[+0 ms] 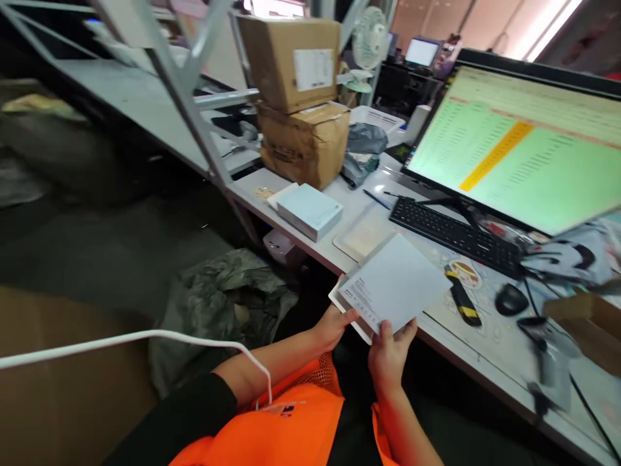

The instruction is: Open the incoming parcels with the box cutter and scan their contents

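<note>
In my head view, I have a flat white box (395, 281) between both hands, tilted above the desk's (490, 362) near edge, printed text toward its near-left part. My left hand (334, 327) grips the near-left corner, fingers closed in with the thumb on top. My right hand (391, 356) is closed on the near edge — thumb on the printed face, other fingers partly hidden, so I cannot tell how far they wrap underneath. A second pale box (310, 210) lies on the desk to the far left, with two stacked cartons (305, 145) beyond it. To the right of the held box I see a black-and-yellow cutter (463, 298), then a mouse (511, 299); farther back sit the keyboard (456, 236) and a lit monitor (524, 149) — its text too blurred to read.
</note>
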`<action>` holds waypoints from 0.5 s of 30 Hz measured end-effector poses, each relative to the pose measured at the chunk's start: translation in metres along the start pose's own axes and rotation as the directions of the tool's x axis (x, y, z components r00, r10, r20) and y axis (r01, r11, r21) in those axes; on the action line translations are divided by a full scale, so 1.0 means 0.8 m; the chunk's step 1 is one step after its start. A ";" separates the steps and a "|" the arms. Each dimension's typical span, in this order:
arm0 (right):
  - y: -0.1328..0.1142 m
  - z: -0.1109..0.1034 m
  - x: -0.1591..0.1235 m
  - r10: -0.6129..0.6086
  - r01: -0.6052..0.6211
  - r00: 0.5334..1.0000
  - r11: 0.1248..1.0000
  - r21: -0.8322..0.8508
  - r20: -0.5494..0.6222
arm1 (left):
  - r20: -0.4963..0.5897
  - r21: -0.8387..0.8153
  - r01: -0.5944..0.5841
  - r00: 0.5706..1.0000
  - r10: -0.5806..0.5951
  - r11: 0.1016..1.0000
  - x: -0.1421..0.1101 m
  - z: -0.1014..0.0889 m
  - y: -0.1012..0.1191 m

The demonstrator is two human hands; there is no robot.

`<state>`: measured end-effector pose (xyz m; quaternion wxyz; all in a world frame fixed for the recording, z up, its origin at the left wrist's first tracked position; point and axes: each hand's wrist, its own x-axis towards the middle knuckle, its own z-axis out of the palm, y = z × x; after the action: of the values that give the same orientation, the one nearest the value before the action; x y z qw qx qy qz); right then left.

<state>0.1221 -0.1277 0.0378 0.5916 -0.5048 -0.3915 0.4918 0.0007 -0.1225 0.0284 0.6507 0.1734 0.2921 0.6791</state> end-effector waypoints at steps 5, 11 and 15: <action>0.039 0.016 -0.018 0.026 -0.001 0.950 0.997 -0.081 0.312 | -0.183 -0.054 -0.124 0.977 0.112 0.991 0.001 -0.046 0.037; 0.043 0.020 -0.010 0.107 -0.055 0.838 0.992 -0.113 0.535 | -0.160 0.162 -0.295 0.934 0.320 0.942 -0.023 -0.054 0.033; 0.000 0.010 0.000 0.024 -0.044 0.961 0.997 0.067 0.276 | 0.188 0.432 -0.376 0.927 0.326 0.820 -0.003 -0.032 0.086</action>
<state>0.1141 -0.1256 0.0394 0.5408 -0.4164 -0.4432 0.5812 -0.0682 -0.1278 0.0519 0.4690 0.4091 0.3728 0.6882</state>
